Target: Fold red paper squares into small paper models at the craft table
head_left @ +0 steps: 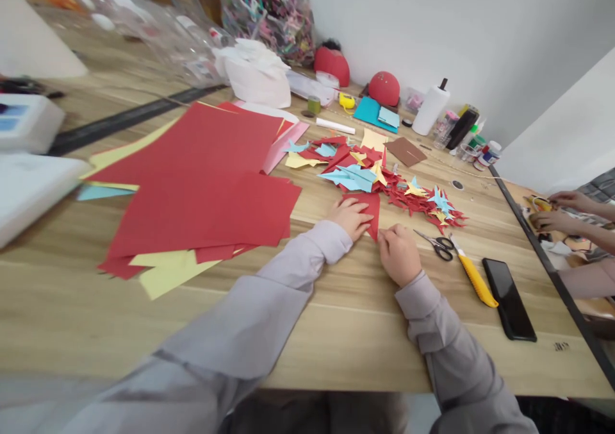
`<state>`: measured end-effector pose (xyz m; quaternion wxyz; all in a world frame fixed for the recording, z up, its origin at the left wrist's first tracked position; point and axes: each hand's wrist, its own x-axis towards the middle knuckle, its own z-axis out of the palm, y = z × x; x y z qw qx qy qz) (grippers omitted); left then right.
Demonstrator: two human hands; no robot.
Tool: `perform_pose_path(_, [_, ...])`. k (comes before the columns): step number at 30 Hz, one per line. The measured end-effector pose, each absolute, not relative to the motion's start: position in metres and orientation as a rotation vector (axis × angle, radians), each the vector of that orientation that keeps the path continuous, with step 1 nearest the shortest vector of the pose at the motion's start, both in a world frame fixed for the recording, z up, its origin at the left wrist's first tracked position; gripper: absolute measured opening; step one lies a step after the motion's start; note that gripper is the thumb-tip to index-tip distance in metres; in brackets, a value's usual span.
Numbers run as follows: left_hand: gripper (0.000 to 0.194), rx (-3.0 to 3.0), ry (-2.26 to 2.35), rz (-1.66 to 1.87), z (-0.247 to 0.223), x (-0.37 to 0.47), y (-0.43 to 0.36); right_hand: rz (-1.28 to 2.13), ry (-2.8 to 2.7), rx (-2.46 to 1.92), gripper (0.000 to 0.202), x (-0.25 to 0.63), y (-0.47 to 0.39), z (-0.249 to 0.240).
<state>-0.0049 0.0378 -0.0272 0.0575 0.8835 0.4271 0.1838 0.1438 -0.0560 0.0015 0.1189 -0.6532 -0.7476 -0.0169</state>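
Observation:
A small piece of red paper [371, 203], which looks folded, lies on the wooden table between my hands. My left hand [350, 218] rests flat on its left side with the fingers stretched out. At the lower right corner of the paper, my right hand [400, 254] is closed in a pinch; its fingertips partly hide that corner. Just beyond the paper is a pile of folded paper shapes, among them a blue paper plane [353, 177] and red star-like pieces [408, 202]. Small scissors [439, 247] lie right of my right hand.
Large red sheets [206, 177] are stacked at left over yellow ones. A yellow utility knife [475, 279] and a black phone [509, 299] lie at right. Bottles and a paper roll [431, 108] line the wall. Another person's hands [552, 219] work beyond the dark table seam.

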Motion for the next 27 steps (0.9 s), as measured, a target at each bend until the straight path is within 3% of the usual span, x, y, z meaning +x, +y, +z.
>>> perform_pose_path(5, [0.025,2.724,1.212,0.584,-0.024,-0.007,0.036,-0.114,-2.290,-1.895,0.041,0.143,-0.059,0.002])
perform_pose_path(19, [0.034,2.791,1.246,0.451,-0.022,-0.003,0.037,-0.389,-2.494,-1.786,0.023,0.126,-0.077,0.001])
perform_pose_path(27, [0.032,2.778,1.261,0.468,-0.019,-0.002,0.035,-0.484,-2.503,-1.648,0.024,0.126,-0.089,0.000])
